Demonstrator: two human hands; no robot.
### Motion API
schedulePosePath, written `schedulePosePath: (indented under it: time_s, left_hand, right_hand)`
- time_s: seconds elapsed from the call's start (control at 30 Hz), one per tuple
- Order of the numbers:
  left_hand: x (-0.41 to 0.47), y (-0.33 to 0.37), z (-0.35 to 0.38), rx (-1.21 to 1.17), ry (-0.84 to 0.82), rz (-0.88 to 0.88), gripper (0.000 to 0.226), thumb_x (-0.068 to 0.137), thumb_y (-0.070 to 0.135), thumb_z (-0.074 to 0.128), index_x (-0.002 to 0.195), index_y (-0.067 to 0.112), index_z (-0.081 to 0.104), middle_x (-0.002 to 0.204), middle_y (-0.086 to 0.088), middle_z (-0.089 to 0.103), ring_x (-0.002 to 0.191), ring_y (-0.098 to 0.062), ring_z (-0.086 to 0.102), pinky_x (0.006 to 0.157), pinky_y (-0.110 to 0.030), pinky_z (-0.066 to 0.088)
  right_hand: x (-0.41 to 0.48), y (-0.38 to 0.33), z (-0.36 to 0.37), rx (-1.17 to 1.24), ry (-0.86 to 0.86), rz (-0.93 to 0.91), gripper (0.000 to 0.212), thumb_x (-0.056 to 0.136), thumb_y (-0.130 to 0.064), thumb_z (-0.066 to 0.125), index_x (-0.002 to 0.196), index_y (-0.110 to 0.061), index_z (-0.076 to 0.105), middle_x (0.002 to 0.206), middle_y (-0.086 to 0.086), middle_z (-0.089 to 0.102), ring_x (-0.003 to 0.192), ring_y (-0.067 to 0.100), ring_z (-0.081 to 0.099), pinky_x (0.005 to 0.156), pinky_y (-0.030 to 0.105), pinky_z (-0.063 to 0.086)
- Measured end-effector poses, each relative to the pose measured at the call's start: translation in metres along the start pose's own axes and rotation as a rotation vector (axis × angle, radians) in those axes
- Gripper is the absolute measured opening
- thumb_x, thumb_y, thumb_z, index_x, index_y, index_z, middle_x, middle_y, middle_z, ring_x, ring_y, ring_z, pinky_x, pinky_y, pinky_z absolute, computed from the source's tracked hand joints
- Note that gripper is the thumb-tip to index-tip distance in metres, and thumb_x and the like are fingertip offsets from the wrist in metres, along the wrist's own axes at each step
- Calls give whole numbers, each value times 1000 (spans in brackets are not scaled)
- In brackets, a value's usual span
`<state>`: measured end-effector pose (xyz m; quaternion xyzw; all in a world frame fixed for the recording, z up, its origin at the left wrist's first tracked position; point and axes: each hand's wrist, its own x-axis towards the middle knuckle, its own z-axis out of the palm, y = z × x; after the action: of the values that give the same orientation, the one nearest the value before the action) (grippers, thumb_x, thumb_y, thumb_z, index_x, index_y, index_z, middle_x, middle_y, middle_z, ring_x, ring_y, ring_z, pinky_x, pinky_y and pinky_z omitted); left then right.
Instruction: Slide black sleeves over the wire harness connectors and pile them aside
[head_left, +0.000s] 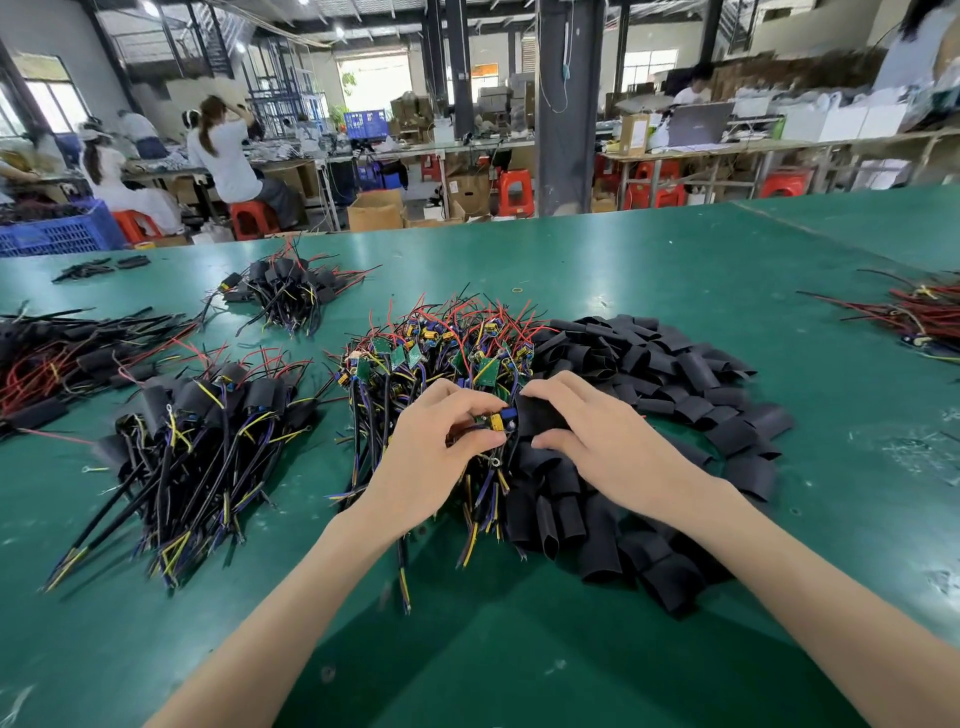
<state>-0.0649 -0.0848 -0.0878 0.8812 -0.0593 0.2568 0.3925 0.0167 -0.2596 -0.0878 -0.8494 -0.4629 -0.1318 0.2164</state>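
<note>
While held over harness pile (441, 343), left hand (434, 449) pinched on connector (496, 420), right hand (608, 436) clamped on black sleeve (540, 413), loose sleeves (675, 374) heaped right, sleeved bundles (197, 415) left.

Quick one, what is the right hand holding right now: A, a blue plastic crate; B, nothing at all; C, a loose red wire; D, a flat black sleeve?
D: the right hand pinches a flat black sleeve between thumb and fingers, right beside the small circuit board with yellow and blue parts that the left hand grips.
</note>
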Motion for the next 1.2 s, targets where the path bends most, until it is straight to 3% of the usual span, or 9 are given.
schedulePosePath:
  time_s: [0.27, 0.53, 0.63, 1.03, 1.2]
  left_hand:
    - [1, 0, -1, 23, 13, 16, 25, 79, 3, 72, 100, 16, 71, 91, -5, 54, 79, -5, 55, 78, -8, 38]
    - [2, -5, 1, 64, 20, 24, 29, 76, 4, 75, 102, 15, 71, 88, 3, 57, 82, -1, 56, 78, -7, 38]
    - [2, -5, 0, -19, 44, -44, 40, 72, 6, 78, 100, 29, 61, 88, 8, 65, 82, 5, 58, 79, -4, 39]
    - [1, -10, 0, 31, 31, -1, 41, 71, 3, 78, 98, 27, 59, 86, 14, 64, 81, 8, 58, 78, 1, 36]
    - [1, -9, -1, 31, 17, 13, 50, 72, 7, 79, 99, 41, 54, 87, 16, 66, 82, 7, 60, 78, 0, 37]
  right_hand:
    - [0, 2, -1, 4, -42, -9, 42, 92, -21, 57, 132, -11, 46, 121, 4, 48, 103, 28, 54, 88, 42, 42]
    - [-1, 3, 3, 113, -36, 30, 40, 93, -31, 54, 130, -18, 47, 116, -3, 51, 104, 22, 54, 91, 39, 42]
    - [-1, 4, 4, 102, -24, 11, 39, 92, -30, 55, 130, -19, 49, 115, -6, 51, 103, 20, 54, 88, 35, 42]
    - [-2, 2, 6, 186, -32, 6, 37, 93, -26, 56, 126, -9, 54, 119, 4, 60, 109, 20, 54, 93, 27, 37]
    - [-1, 3, 8, 204, -31, 5, 39, 91, -26, 60, 126, -11, 54, 117, 2, 59, 109, 18, 53, 95, 30, 39]
